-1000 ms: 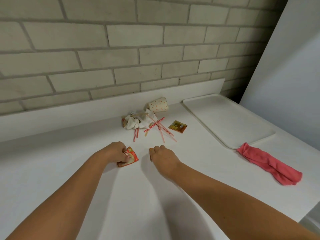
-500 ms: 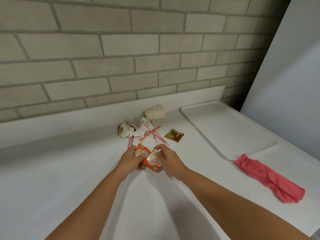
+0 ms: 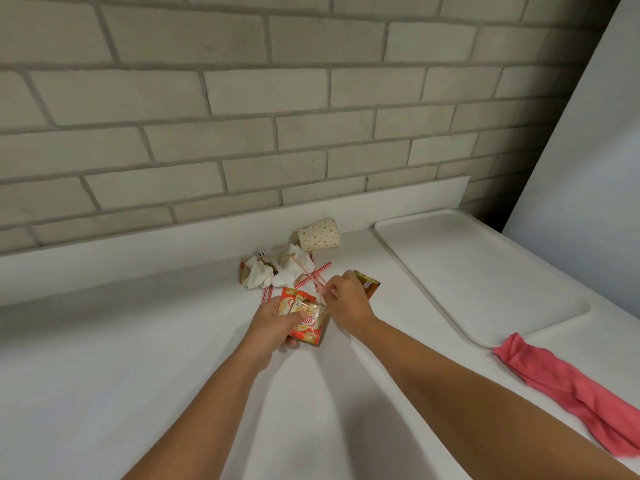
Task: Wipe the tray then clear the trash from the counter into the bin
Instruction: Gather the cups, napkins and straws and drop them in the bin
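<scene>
The left hand (image 3: 273, 323) grips two crinkly red-and-orange foil sachets (image 3: 304, 318) just above the white desk (image 3: 104, 358); the right hand (image 3: 348, 303) hangs with curled fingers over the thin red-and-white striped straws (image 3: 320, 270), beside a small brown packet (image 3: 371, 285); whether it pinches a straw I cannot tell. Crumpled white napkins (image 3: 263, 277) and a dotted paper cup (image 3: 319, 234) on its side lie by the wall; all looks light and slippery; the straws likely want a fingertip pinch at mid-length, the cup a gentle hold.
</scene>
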### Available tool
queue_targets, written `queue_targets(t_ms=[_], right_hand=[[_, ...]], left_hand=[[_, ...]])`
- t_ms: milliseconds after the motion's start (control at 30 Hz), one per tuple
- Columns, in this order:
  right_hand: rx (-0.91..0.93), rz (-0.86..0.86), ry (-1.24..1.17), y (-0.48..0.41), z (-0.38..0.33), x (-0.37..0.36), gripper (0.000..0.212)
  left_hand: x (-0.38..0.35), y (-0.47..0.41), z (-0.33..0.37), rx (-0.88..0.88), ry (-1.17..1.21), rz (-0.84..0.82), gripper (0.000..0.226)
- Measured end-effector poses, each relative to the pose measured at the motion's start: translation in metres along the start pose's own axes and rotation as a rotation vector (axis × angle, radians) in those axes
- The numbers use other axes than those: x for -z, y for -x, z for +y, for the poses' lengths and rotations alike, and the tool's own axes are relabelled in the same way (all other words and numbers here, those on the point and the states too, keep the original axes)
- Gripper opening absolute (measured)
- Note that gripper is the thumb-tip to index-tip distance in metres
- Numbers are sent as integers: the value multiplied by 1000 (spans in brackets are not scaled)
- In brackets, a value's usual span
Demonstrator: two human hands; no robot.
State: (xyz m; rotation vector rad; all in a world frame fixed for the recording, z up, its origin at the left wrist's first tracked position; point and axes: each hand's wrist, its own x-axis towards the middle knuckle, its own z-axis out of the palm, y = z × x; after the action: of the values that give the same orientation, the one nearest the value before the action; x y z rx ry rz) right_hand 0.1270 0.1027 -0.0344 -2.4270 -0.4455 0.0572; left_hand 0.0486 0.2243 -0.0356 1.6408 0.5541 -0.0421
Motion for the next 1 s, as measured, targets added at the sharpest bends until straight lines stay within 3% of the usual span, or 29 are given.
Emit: queue_targets(t_ms=[167, 300, 533, 700, 900, 967, 1000], right_hand=[[28, -122, 360, -15, -9, -4, 44], [31, -201, 556, -21, -13, -10, 33], [-51, -320, 587, -21, -17, 2, 34], [-53, -379, 757, -9, -11, 0, 43], [-179, -428, 716, 6, -5, 9, 61], [-202, -486, 668, 10, -8, 23, 52], [-194, -530, 664, 12, -9, 32, 37]], left_hand=[[14, -2, -2, -15, 34, 57, 26], [23, -1, -2, -30, 23, 83, 26], [22, -4, -3, -24, 31, 99, 33], [18, 1, -3, -33, 11, 83, 29], [21, 8, -1, -47, 37, 73, 28], [20, 9, 0, -50, 52, 66, 30], [19, 9, 0, -54, 54, 61, 31]])
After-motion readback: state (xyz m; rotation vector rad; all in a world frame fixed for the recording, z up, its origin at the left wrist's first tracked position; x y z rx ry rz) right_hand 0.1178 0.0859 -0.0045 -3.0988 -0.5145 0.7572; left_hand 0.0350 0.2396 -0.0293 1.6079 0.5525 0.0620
